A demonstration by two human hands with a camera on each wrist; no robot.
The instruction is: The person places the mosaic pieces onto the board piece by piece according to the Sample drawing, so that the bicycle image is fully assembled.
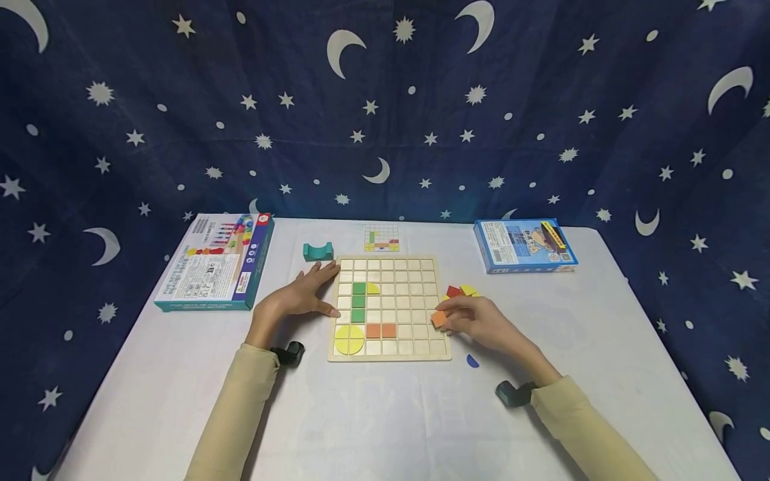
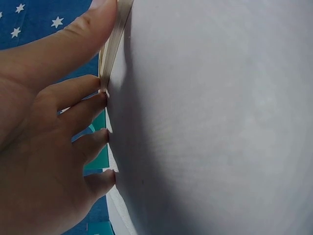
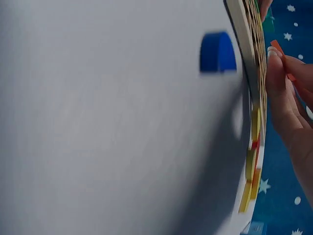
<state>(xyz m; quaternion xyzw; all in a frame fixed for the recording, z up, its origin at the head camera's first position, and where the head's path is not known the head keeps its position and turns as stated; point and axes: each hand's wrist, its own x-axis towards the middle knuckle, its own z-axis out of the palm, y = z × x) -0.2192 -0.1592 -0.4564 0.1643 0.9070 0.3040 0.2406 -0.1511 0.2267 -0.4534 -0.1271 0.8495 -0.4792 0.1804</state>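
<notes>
A wooden grid board (image 1: 406,307) lies flat on the table. Green square tiles (image 1: 358,301), yellow quarter-circle tiles (image 1: 341,339) and two orange square tiles (image 1: 388,331) sit in its cells. My left hand (image 1: 299,292) rests against the board's left edge, its fingers spread; in the left wrist view, the thumb (image 2: 88,29) touches the wooden rim. Over the right edge, my right hand (image 1: 481,322) pinches an orange square tile (image 1: 439,319) between thumb and fingers. Loose red and yellow tiles (image 1: 468,290) lie just beyond that hand, partly hidden. Nearer me is a blue half-round tile (image 1: 472,361).
Behind the board lies a printed pattern card (image 1: 381,238), with a teal curved block (image 1: 317,252) to its left. A large game box (image 1: 210,264) stands at left and a blue box (image 1: 525,245) at back right. A starry cloth (image 1: 385,107) hangs behind the table.
</notes>
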